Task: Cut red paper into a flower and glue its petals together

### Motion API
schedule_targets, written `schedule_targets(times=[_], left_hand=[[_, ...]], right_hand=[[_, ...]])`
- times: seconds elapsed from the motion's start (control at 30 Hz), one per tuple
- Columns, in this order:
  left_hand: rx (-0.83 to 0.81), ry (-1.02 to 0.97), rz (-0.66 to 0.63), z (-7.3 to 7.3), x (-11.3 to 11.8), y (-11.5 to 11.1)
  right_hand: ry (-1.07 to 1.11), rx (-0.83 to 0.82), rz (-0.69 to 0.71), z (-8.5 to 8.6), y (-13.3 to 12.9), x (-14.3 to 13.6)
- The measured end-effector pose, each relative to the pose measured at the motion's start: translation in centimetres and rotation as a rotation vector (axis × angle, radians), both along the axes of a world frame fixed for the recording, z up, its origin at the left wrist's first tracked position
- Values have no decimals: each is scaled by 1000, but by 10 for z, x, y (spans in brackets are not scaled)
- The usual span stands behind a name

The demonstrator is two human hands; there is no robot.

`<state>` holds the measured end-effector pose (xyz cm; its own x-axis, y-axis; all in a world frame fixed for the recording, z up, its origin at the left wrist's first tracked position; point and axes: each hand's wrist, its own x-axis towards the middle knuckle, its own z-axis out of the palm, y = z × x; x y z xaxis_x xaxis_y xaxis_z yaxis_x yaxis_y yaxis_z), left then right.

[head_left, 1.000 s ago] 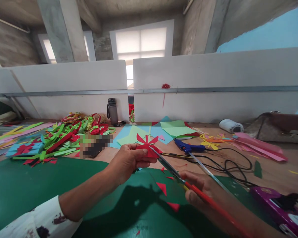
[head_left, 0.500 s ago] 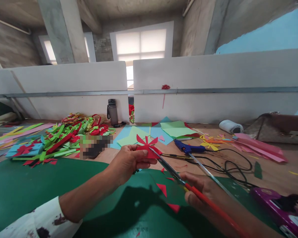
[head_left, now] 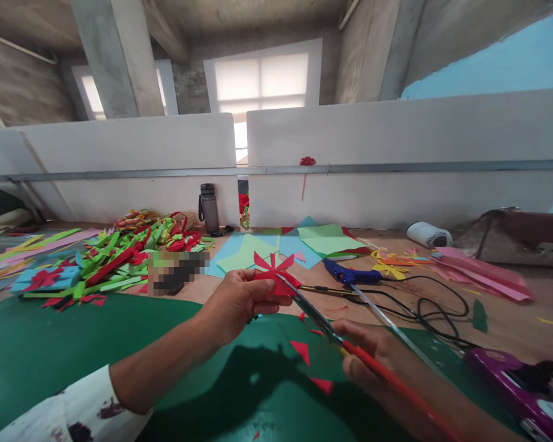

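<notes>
Between the thumb and fingers of my left hand [head_left: 239,301] is a red paper flower [head_left: 276,265], its cut petals pointing up and outward. My right hand [head_left: 373,350] grips a pair of scissors [head_left: 320,319] with red handles, partly hiding my fingers. The blade tips meet the lower right part of the red paper. Below the scissors, red paper scraps [head_left: 301,351] lie on the green mat [head_left: 221,380].
Behind the hands are green and blue paper sheets [head_left: 327,239] and a blue glue gun [head_left: 350,273] with a looping black cable. Cut paper strips [head_left: 120,252] are heaped at left near a bottle [head_left: 208,209]. A purple device [head_left: 502,380] sits at right.
</notes>
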<state>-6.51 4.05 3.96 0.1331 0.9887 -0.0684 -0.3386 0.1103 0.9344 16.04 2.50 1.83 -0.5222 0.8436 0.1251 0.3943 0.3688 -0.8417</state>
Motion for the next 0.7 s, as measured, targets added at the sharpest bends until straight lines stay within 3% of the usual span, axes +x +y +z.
schedule_targets(times=[0.13, 0.33, 0.47, 0.7], left_hand=[[5, -6, 0, 0, 0, 1], [13, 21, -19, -1, -1, 3], [13, 15, -27, 0, -6, 5], [21, 73, -105, 5, -18, 9]], right_hand=[[0, -143, -28, 3, -3, -3], [20, -181, -111, 4, -5, -7], [34, -225, -84, 5, -5, -8], [1, -91, 31, -2, 3, -2]])
